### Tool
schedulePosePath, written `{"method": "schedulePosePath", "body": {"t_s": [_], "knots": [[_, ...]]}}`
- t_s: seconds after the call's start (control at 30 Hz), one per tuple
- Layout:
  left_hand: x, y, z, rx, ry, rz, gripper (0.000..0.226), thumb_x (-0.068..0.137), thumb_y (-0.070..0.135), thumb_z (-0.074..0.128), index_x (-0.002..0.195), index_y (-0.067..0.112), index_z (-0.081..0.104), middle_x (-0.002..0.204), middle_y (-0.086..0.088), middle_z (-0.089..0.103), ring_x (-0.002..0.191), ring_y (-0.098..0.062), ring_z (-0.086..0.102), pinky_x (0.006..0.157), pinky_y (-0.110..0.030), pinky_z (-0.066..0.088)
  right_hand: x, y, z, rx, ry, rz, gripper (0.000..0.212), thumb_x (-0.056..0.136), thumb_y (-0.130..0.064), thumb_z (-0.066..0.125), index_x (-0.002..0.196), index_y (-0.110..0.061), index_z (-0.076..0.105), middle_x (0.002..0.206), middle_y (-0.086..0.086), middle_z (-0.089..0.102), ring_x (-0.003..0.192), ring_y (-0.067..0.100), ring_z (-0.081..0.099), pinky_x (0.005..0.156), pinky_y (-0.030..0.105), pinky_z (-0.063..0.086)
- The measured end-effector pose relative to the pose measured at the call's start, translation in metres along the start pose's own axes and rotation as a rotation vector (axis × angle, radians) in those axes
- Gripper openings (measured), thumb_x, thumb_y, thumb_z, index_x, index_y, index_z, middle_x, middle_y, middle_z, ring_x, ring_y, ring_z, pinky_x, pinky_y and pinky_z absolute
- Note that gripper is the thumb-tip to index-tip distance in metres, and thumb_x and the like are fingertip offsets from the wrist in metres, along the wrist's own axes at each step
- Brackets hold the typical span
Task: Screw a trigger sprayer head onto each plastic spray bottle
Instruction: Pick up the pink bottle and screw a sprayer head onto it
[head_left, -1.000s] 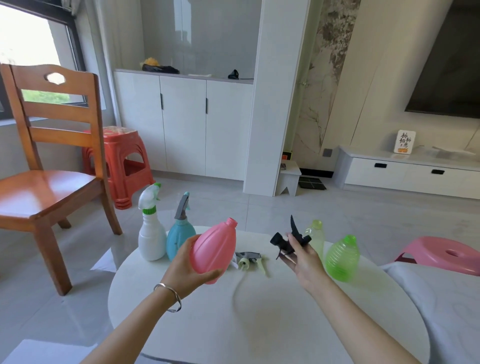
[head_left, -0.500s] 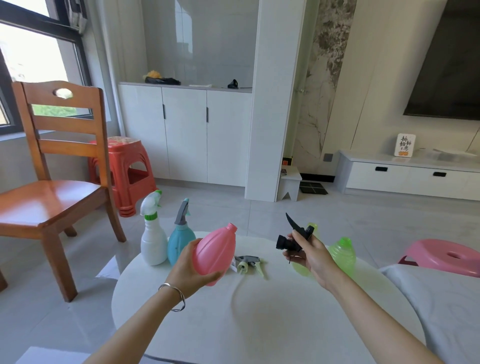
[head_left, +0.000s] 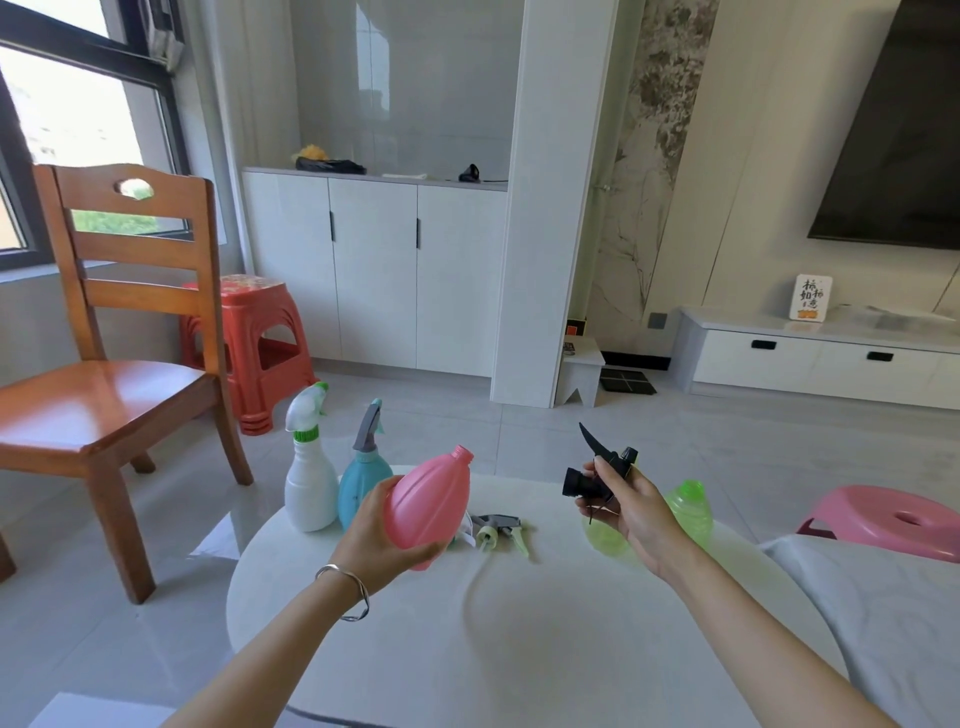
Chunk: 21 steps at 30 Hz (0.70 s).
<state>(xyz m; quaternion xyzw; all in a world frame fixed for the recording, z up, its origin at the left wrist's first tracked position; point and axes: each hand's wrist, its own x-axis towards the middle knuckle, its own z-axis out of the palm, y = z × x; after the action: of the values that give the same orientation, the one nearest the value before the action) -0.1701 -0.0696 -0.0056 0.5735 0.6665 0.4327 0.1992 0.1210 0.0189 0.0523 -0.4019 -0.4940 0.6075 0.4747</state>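
My left hand (head_left: 376, 530) grips a pink bottle (head_left: 428, 506) above the round white table (head_left: 519, 649), its open neck tilted up to the right. A black trigger sprayer head (head_left: 597, 473) is in my right hand (head_left: 631, 512), held apart from the pink bottle with its collar pointing left. A white bottle (head_left: 310, 480) and a blue bottle (head_left: 363, 480), both with sprayer heads on, stand at the table's back left. Two green bottles (head_left: 688, 512) without heads stand behind my right hand. A grey and yellow-green sprayer head (head_left: 501, 532) lies on the table between my hands.
A wooden chair (head_left: 114, 374) and a red plastic stool (head_left: 249, 343) stand to the left on the tiled floor. A pink stool (head_left: 893, 519) and a grey cushion (head_left: 893, 623) are on the right. White cabinets line the far wall.
My right hand has lifted the black sprayer head higher and turned it so its collar faces the pink bottle. The left hand keeps the pink bottle raised and tilted.
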Motion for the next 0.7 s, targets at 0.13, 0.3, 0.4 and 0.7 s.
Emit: {"method": "schedulePosePath", "body": {"t_s": [0.13,0.3,0.4,0.7], "knots": [[0.0,0.0,-0.001,0.009,-0.018,0.004,0.094,0.05,0.049,0.084,0.128,0.034,0.034,0.117,0.008,0.048,0.102,-0.013,0.053,0.076,-0.025,0.053,0.001,0.001,-0.003,0.001,-0.006,0.002,0.018,0.092,-0.026,0.056,0.091,-0.009,0.062,0.088,0.009,0.064,0.064,0.025,0.062,0.067,0.03,0.054],[0.001,0.0,-0.004,0.022,-0.026,-0.001,0.094,0.049,0.049,0.083,0.127,0.033,0.035,0.119,0.005,0.048,0.102,-0.014,0.053,0.079,-0.027,0.053,0.003,0.001,-0.006,0.028,-0.011,-0.002,0.018,0.092,-0.026,0.056,0.091,-0.009,0.063,0.086,0.008,0.065,0.065,0.026,0.062,0.066,0.03,0.055],[0.001,0.004,-0.006,0.075,-0.051,0.051,0.095,0.05,0.047,0.084,0.129,0.031,0.035,0.122,0.004,0.048,0.106,-0.015,0.052,0.087,-0.031,0.053,0.004,-0.002,-0.006,-0.051,-0.04,0.008,0.02,0.091,-0.028,0.057,0.093,-0.009,0.063,0.084,0.006,0.065,0.06,0.022,0.061,0.064,0.029,0.055],[0.002,0.044,0.001,0.049,-0.298,0.179,0.092,0.047,0.046,0.085,0.125,0.043,0.037,0.121,0.014,0.048,0.108,-0.008,0.053,0.088,-0.023,0.051,0.01,-0.008,0.02,-0.211,-0.177,-0.001,0.024,0.079,-0.012,0.072,0.102,-0.009,0.065,0.092,0.006,0.069,0.07,0.01,0.067,0.063,0.018,0.054]]}}
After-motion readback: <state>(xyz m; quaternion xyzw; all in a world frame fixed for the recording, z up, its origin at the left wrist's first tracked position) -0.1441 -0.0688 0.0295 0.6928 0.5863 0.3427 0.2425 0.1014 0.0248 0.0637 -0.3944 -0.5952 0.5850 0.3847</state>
